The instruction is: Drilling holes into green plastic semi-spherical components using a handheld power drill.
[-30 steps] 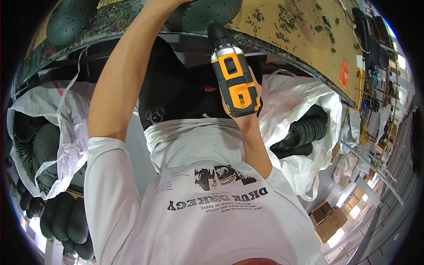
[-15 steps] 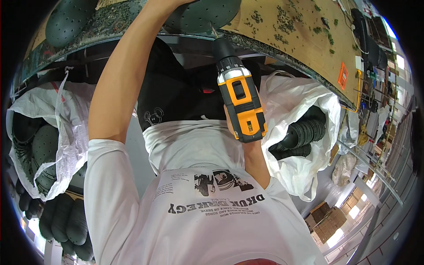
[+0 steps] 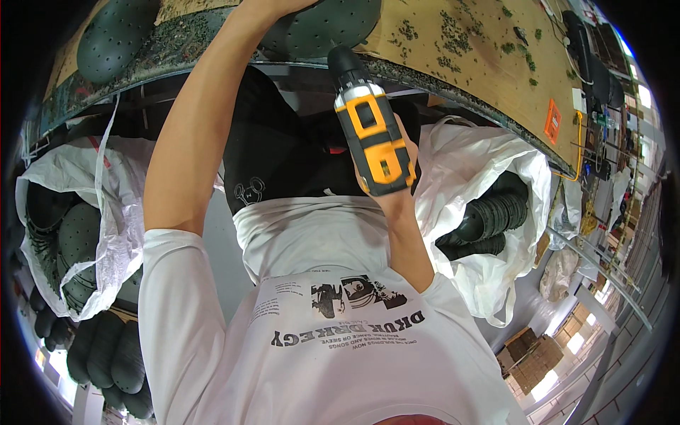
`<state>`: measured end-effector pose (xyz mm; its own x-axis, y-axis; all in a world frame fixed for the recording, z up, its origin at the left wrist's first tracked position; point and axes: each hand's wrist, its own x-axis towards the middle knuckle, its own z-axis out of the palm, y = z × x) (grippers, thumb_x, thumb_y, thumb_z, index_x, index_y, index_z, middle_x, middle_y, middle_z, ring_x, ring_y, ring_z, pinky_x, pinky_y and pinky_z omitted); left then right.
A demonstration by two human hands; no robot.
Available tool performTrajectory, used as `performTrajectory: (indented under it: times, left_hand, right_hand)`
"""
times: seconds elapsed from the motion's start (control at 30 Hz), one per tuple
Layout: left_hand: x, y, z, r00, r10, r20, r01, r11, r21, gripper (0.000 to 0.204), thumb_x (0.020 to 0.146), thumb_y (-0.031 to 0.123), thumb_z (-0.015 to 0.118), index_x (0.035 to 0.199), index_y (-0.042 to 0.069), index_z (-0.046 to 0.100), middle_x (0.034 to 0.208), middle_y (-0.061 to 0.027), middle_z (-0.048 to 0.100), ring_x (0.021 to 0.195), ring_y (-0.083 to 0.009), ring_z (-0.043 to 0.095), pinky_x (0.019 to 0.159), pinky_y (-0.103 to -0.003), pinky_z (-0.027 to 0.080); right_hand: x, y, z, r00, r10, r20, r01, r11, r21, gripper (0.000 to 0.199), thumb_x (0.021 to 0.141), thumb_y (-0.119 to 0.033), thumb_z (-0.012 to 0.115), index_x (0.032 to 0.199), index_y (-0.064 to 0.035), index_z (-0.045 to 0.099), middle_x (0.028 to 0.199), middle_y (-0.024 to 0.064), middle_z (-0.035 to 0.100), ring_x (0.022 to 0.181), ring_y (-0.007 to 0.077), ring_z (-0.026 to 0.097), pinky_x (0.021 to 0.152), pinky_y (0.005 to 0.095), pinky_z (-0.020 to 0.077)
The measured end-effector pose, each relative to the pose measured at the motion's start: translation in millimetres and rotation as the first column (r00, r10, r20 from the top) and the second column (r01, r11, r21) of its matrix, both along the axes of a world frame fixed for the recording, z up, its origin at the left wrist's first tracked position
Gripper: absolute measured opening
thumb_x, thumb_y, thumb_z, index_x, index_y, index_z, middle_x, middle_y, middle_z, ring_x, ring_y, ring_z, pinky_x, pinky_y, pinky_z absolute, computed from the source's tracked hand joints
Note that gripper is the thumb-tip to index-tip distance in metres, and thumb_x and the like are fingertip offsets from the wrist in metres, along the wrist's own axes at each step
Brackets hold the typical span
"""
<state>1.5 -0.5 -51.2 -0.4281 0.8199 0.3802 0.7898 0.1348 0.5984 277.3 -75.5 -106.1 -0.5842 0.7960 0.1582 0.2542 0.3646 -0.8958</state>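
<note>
Drill (image 3: 375,138): yellow and black, dark chuck (image 3: 347,67), upper centre of frame; right hand (image 3: 407,134) closed round it. Perforated shell (image 3: 322,28): dark grey-green, top centre, near the chuck. Left hand (image 3: 296,3): mostly past top edge, grip cannot be told. Counter (image 3: 489,88): tan, scrap-strewn, upper frame. White sacks (image 3: 453,163): left and right. Cardboard boxes (image 3: 535,361): lower right.

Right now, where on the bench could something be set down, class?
Barest is the tan tabletop between the scattered shavings and the orange card. It is crowded leftward: more shavings, two dark perforated pieces, the left forearm and the drill.
</note>
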Motion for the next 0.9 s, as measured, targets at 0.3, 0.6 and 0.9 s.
performTrajectory:
  times: [0.3,0.6,0.9]
  left_hand:
    - [-0.9,0.5,2.2,1.0,-0.007,-0.005,0.007,0.999,0.043,0.04,0.086,0.036,0.07,0.109,0.003,0.069,0.107,-0.0176,0.07,0.1,-0.0332,0.066,0.087,-0.041,0.052]
    - [20.3,-66.1,-15.3,0.674,0.052,0.737,-0.471,0.799,0.373,0.029,0.096,0.02,0.064,0.112,-0.005,0.062,0.103,-0.0131,0.067,0.095,-0.0219,0.066,0.09,-0.034,0.05]
    - [102.8,-128.2,-52.8,-0.243,-0.296,0.924,-0.399,0.899,0.183,0.052,0.101,0.017,0.05,0.139,-0.015,0.034,0.146,-0.0296,0.038,0.136,-0.0412,0.041,0.116,-0.05,0.036]
  right_hand:
    - [97.2,-20.3,1.5,0.912,-0.241,0.332,0.034,0.851,0.524,0.025,0.089,-0.012,0.07,0.114,-0.0071,0.065,0.103,0.0043,0.07,0.095,0.0144,0.067,0.084,0.0243,0.0508]
    - [83.3,133.6,44.9,0.881,-0.46,-0.112,0.457,0.888,-0.05,0.018,0.086,-0.012,0.063,0.07,-0.0068,0.059,0.066,-0.0028,0.053,0.069,0.0085,0.054,0.067,0.0268,0.0451]
    - [77.9,209.8,19.1,0.793,-0.347,-0.501,0.331,0.935,-0.124,0.03,0.085,0.002,0.059,0.115,0.0045,0.057,0.064,0.0023,0.055,0.06,0.0116,0.054,0.063,0.0257,0.0468]
